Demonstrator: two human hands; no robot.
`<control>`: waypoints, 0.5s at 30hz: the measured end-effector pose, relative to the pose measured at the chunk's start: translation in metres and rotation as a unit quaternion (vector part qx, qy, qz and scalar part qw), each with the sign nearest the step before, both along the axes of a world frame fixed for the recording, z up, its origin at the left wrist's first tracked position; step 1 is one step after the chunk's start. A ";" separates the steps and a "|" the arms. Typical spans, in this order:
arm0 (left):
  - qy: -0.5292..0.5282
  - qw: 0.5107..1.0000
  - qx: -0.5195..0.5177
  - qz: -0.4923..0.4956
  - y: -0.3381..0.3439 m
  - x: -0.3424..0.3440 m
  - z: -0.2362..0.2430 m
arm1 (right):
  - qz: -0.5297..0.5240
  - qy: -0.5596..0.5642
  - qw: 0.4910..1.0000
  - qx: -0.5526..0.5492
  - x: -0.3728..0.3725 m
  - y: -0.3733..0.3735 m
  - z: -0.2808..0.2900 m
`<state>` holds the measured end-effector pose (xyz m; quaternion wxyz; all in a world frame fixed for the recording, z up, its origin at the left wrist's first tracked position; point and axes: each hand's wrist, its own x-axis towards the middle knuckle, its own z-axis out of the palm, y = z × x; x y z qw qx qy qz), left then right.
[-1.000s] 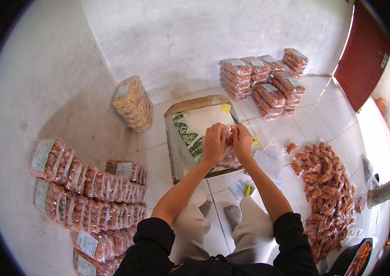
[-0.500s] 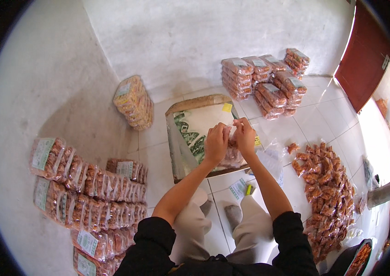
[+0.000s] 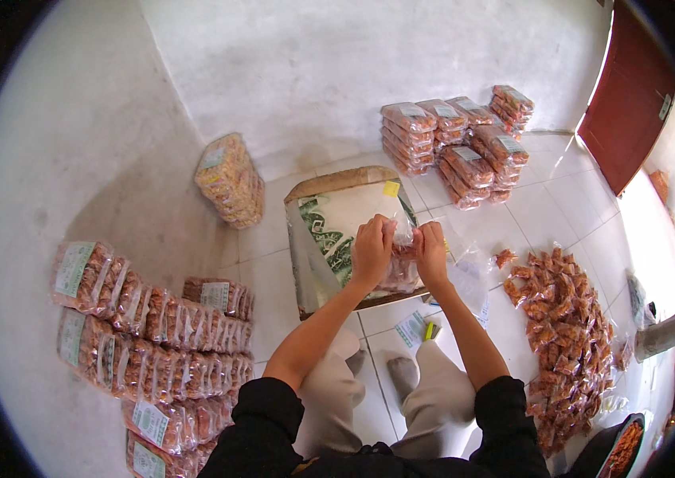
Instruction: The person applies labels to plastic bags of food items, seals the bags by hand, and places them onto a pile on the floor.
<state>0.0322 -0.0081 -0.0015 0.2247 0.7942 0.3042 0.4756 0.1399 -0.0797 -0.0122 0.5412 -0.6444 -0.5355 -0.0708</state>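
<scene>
White tiled floor (image 3: pixel 536 215) runs into a rough pale wall (image 3: pixel 313 72) at 12 o'clock, dark red door (image 3: pixel 632 95) at 2 o'clock. Packs laid in rows (image 3: pixel 154 334) fill the floor at 8 to 9 o'clock, clear wraps of orange-brown snacks with pale labels. Loose heap of small packets (image 3: pixel 568 334) spreads at 4 o'clock. Stacked packs (image 3: pixel 457 135) sit near the wall at 1 o'clock, one yellowish bundle (image 3: pixel 230 179) leans at the wall at 11 o'clock. Flat board (image 3: pixel 329 231) at centre, wrapped in white sheet with green print, small yellow tag at its far corner. Empty clear bags (image 3: pixel 469 275) just right of the board, paper slips (image 3: pixel 413 328) near the person's feet at 6 o'clock. The bag (image 3: pixel 399 267) is above the board's near right part, at centre: clear thin plastic, orange-brown snack pieces bunched in its lower part, top edge pulled up between both hands. Left hand (image 3: pixel 373 247) pinches the bag's top from the left, fingers closed on the plastic. Right hand (image 3: pixel 431 251) pinches the same top from the right, also closed on it. Hands nearly touch, forearms come up from 6 o'clock, black sleeves.
</scene>
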 end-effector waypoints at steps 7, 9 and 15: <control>-0.009 1.000 -0.004 0.008 0.001 -0.002 -0.002 | -0.036 0.066 0.988 -0.136 -0.005 0.012 0.000; -0.018 1.000 0.010 0.013 0.002 -0.002 -0.003 | -0.050 0.070 0.981 -0.174 -0.005 0.011 0.004; -0.022 1.000 0.018 0.006 0.001 -0.002 -0.001 | 0.009 0.013 1.000 0.017 -0.008 0.004 0.008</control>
